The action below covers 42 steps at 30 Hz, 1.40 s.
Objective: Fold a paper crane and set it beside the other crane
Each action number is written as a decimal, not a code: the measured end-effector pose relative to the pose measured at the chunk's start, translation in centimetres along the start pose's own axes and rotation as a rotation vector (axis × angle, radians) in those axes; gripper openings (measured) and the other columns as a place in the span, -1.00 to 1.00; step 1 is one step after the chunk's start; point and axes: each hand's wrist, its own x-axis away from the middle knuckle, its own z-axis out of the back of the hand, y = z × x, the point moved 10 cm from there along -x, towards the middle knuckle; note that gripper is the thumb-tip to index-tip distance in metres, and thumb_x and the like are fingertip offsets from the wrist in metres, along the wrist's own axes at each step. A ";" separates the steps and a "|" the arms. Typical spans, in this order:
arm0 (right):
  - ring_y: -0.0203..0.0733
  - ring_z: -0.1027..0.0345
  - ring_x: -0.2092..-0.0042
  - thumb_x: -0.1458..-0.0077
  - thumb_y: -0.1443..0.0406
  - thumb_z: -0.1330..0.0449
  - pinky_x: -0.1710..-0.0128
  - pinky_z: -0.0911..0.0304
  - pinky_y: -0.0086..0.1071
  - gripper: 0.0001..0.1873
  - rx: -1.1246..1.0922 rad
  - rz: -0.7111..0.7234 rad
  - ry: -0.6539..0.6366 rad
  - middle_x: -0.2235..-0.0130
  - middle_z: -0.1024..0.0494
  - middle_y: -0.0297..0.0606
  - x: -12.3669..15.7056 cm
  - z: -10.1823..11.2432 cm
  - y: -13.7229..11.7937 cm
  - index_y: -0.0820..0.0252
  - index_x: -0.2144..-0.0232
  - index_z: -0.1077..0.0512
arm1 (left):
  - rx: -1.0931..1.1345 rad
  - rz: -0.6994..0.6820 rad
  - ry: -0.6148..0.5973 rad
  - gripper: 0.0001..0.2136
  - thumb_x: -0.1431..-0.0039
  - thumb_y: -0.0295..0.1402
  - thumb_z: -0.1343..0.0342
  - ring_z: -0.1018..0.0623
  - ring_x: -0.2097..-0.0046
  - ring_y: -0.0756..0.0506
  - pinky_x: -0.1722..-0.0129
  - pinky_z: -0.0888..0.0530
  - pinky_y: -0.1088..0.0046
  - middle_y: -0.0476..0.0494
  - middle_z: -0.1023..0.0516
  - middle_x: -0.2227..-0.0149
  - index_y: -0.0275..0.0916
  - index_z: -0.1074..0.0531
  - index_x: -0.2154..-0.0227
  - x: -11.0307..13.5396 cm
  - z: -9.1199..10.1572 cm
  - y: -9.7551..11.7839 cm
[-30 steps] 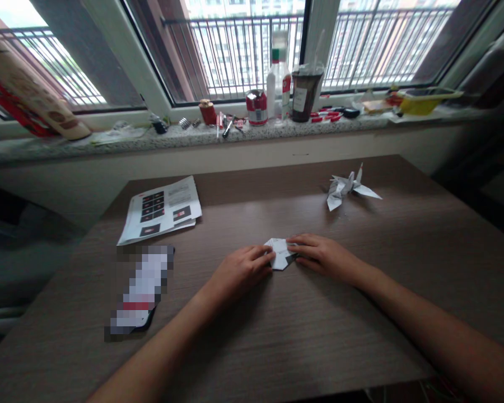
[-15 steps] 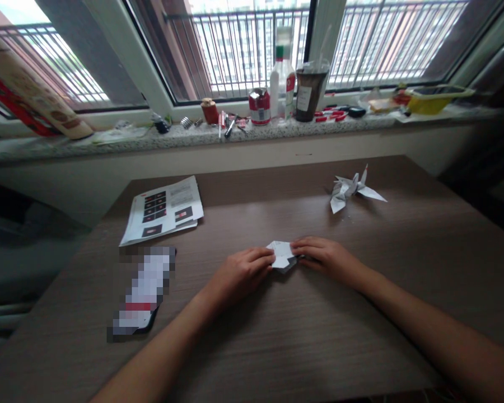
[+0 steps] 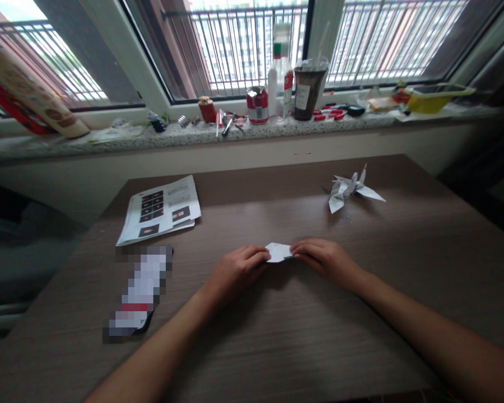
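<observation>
Between my two hands is a small piece of folded white paper (image 3: pixel 279 252), held over the middle of the brown table (image 3: pixel 252 347). My left hand (image 3: pixel 244 266) is closed on its left end, fingers on top. The right end is pinched by my right hand (image 3: pixel 321 256); the thumb is tucked mostly out of sight. Beyond my right hand, folded paper cranes (image 3: pixel 351 189) rest near the table's far edge, overlapping so that I cannot tell how many there are.
Printed sheets (image 3: pixel 162 210) lie at the far left of the table, with a phone (image 3: pixel 140 294), its screen blurred, nearer me. Along the windowsill stand a red can (image 3: pixel 257 104), clear bottles (image 3: pixel 280 78), a dark drink cup (image 3: pixel 309 92) and a yellow basket (image 3: pixel 434 101).
The lower grey flap of the folded paper no longer shows, and the piece looks flatter and narrower. Both hands keep their hold, with the left shifted slightly left.
</observation>
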 end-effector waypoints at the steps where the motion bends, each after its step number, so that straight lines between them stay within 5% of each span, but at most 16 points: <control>1: -0.08 -0.58 0.04 -0.43 0.24 -0.11 0.02 -0.49 -0.17 -0.77 -0.010 -0.018 0.006 0.07 -0.67 -0.17 0.1 0.0 0.1 0.07 0.05 -0.56 | -0.013 0.011 0.023 -0.84 -0.47 -0.35 -0.07 -0.63 0.03 -0.17 0.08 -0.60 0.26 -0.19 -0.61 0.00 -0.20 -0.50 0.02 0.0 0.2 -0.2; 10: -0.09 -0.55 0.05 -0.42 0.23 -0.12 0.05 -0.46 -0.22 -0.81 -0.076 -0.007 0.058 0.08 -0.62 -0.16 0.1 0.6 -0.7 0.04 0.01 -0.50 | -0.111 0.052 0.194 -0.89 -0.45 -0.41 -0.10 -0.62 0.15 -0.12 0.19 -0.56 0.35 -0.12 -0.63 0.12 -0.18 -0.50 0.06 -0.2 2.7 0.1; 16: -0.08 -0.55 0.16 -0.37 0.17 -0.18 0.19 -0.47 -0.24 -0.81 -0.139 -0.222 0.193 0.17 -0.64 -0.21 0.4 1.7 0.7 0.05 0.10 -0.56 | -0.244 -0.005 0.355 -0.59 -0.41 -0.40 -0.18 -0.50 -0.15 -0.22 -0.16 -0.49 0.10 -0.24 -0.50 -0.14 -0.10 -0.32 -0.26 0.1 5.4 1.8; 21: -0.09 -0.54 0.25 -0.31 0.14 -0.24 0.29 -0.45 -0.25 -0.77 -0.170 -0.376 0.253 0.17 -0.66 -0.21 0.9 1.6 3.2 0.06 0.06 -0.57 | -0.256 -0.114 0.177 -0.69 -0.40 -0.41 -0.15 -0.51 -0.12 -0.23 -0.11 -0.51 0.14 -0.20 -0.54 -0.12 -0.13 -0.43 -0.16 -0.2 3.3 3.1; 27: -0.09 -0.49 0.25 -0.31 0.21 -0.24 0.26 -0.41 -0.25 -0.81 -0.059 -0.340 0.221 0.21 -0.63 -0.22 0.6 1.6 2.9 0.08 0.06 -0.55 | -0.174 -0.105 -0.153 -0.52 -0.44 -0.18 -0.12 -0.42 -0.28 -0.28 -0.24 -0.42 0.08 -0.21 -0.38 -0.34 -0.13 -0.28 -0.34 -0.2 -1.0 2.5; 34: -0.04 -0.48 0.18 -0.32 0.26 -0.22 0.16 -0.43 -0.20 -0.83 0.105 -0.227 0.133 0.20 -0.57 -0.18 0.3 0.7 2.7 0.09 0.07 -0.53 | -0.165 -0.058 -0.228 -0.44 -0.49 -0.06 0.01 -0.30 -0.39 -0.25 -0.42 -0.17 0.06 -0.21 -0.30 -0.40 -0.11 -0.13 -0.43 0.1 -1.7 2.0; 42: 0.08 -0.38 -0.16 -0.37 0.31 -0.16 -0.15 -0.38 0.06 -0.67 0.293 0.029 0.024 -0.19 -0.51 -0.07 -0.3 -0.3 0.9 0.04 -0.13 -0.51 | -0.165 -0.056 -0.209 -0.48 -0.51 -0.05 0.06 -0.27 -0.42 -0.22 -0.46 -0.06 0.08 -0.18 -0.31 -0.39 -0.12 -0.20 -0.40 0.2 -1.6 1.7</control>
